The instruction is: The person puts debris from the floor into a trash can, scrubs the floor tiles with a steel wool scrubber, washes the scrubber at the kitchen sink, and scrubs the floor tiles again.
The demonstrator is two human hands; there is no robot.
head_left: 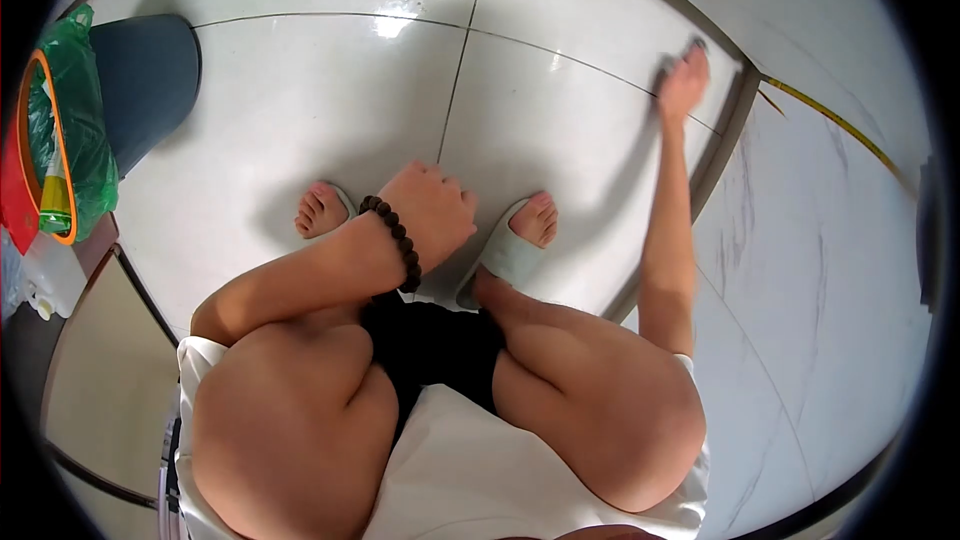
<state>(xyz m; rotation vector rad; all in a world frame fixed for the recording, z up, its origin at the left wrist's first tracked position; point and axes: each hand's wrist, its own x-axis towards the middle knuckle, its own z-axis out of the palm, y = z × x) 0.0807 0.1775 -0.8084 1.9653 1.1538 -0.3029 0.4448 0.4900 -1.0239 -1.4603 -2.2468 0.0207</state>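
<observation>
One wrapper, illegible; left grip curled together, right grip near floor too blurred to tell.

Bright; glare on tiled floor; soft shadows; right hand blurred; fisheye bend, black corners.

Open floor ahead, wall blocking right

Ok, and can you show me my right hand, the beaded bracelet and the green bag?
Right hand (684,87): head view, on the middle of the blurred hand.
Bracelet (398,238): head view, on the beads midway along its visible curve.
Green bag (93,155): head view, on its outer side.
</observation>
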